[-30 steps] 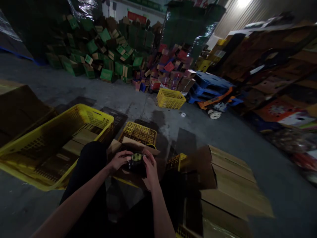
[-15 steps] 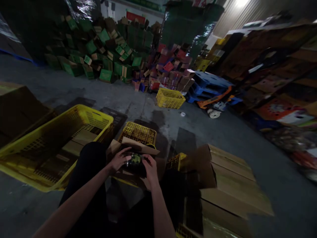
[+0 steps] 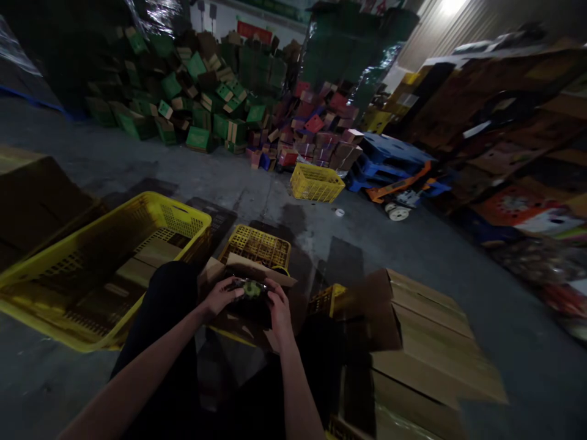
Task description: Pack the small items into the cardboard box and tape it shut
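Observation:
Both my hands are closed round a small dark object with a yellow-green patch (image 3: 250, 292), held low in front of me. My left hand (image 3: 221, 298) grips its left side and my right hand (image 3: 277, 311) grips its right side. What the object is I cannot make out in the dim light. It sits over an open brown cardboard box (image 3: 238, 269) resting against my dark-clothed knee (image 3: 167, 293). A small yellow perforated crate (image 3: 257, 245) lies just beyond the box.
A big yellow crate (image 3: 98, 269) holding cardboard pieces stands at my left. Flat cardboard sheets (image 3: 426, 336) are stacked at my right. Farther off lie another yellow crate (image 3: 316, 182), blue pallets (image 3: 389, 153), and heaps of green (image 3: 192, 91) and red boxes (image 3: 316, 125).
My fingers have shifted slightly on the dark object, turning it a little; hands and object stay in the same place. The view has barely moved.

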A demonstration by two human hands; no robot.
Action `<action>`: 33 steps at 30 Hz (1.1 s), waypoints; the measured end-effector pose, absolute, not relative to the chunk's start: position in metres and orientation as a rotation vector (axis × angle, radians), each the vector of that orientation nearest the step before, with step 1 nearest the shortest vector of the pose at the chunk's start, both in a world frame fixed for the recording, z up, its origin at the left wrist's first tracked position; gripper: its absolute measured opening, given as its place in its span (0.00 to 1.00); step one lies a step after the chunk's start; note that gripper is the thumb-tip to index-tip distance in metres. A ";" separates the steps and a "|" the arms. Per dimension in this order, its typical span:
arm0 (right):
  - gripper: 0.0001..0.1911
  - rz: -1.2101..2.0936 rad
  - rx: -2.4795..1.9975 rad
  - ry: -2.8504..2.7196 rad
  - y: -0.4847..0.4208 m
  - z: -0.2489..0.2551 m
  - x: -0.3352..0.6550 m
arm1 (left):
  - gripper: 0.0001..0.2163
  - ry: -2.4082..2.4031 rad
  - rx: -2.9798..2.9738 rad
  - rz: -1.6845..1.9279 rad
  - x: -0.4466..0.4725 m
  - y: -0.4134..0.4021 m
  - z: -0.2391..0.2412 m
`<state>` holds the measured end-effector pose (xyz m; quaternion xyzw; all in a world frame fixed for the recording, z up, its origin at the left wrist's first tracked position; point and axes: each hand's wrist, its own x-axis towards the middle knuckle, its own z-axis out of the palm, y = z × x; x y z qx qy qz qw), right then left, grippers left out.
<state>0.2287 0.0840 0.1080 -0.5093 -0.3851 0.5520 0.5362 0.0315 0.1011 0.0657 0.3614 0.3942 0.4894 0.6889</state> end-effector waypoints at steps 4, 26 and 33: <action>0.26 1.450 -1.389 -0.734 0.086 0.099 0.231 | 0.22 0.885 0.799 1.109 0.030 0.102 0.062; 0.25 1.098 -1.274 -1.125 0.084 0.108 0.225 | 0.44 0.811 0.504 1.060 0.031 0.099 0.066; 0.25 1.171 -1.293 -1.110 0.083 0.107 0.222 | 0.46 0.847 0.577 1.086 0.031 0.100 0.062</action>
